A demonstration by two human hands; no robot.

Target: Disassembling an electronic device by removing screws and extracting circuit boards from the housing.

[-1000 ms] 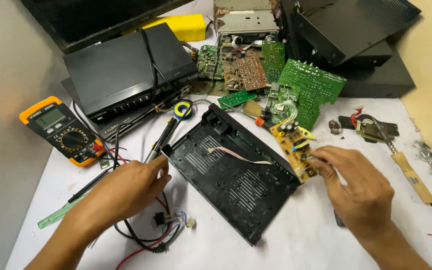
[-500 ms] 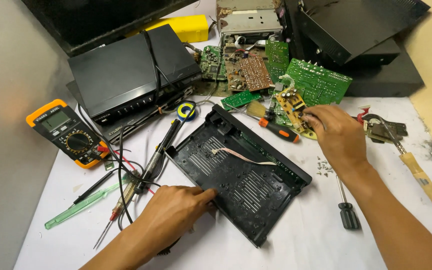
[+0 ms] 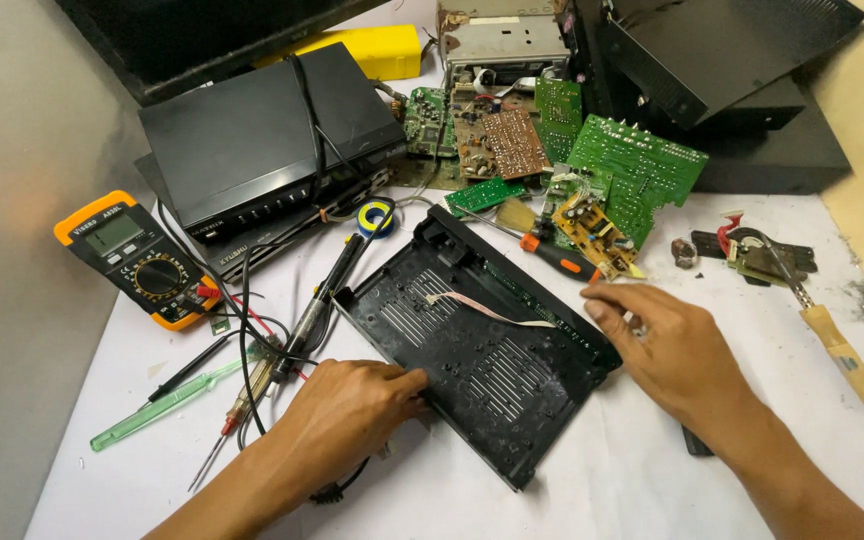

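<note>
Black and perforated, a flat plastic casing panel [image 3: 477, 350] lay at an angle in the middle of the white-covered table [image 3: 572, 490], a thin pale ribbon cable [image 3: 487, 308] draped across its upper face. The left hand [image 3: 347, 415] rested at the panel's near-left edge, fingers curled down against that edge and the tabletop; whether they truly gripped it could not be told. The right hand [image 3: 677, 350] hovered at the panel's right corner, fingers loosely bent and partly spread, closed on nothing visible.

Just beyond the right hand's fingertips lay a small yellowish circuit board [image 3: 595, 232] studded with components, and beside it an orange-and-black handled screwdriver [image 3: 552, 256]. Farther off sat a large green circuit board [image 3: 637, 175] and a brown one [image 3: 502, 143].

To the left of the panel a black soldering iron [image 3: 327, 290] lay pointing toward a small blue-and-yellow reel [image 3: 375, 217]. At the far left sat an orange-edged multimeter [image 3: 137, 258] with red and black leads trailing toward the left hand, and near it a translucent green tool [image 3: 157, 407]. A black flat set-top box [image 3: 262, 140] occupied the far left, with a yellow box [image 3: 377, 50] behind it. On the right, a wooden-handled tool [image 3: 842, 350] lay well apart from both hands.
</note>
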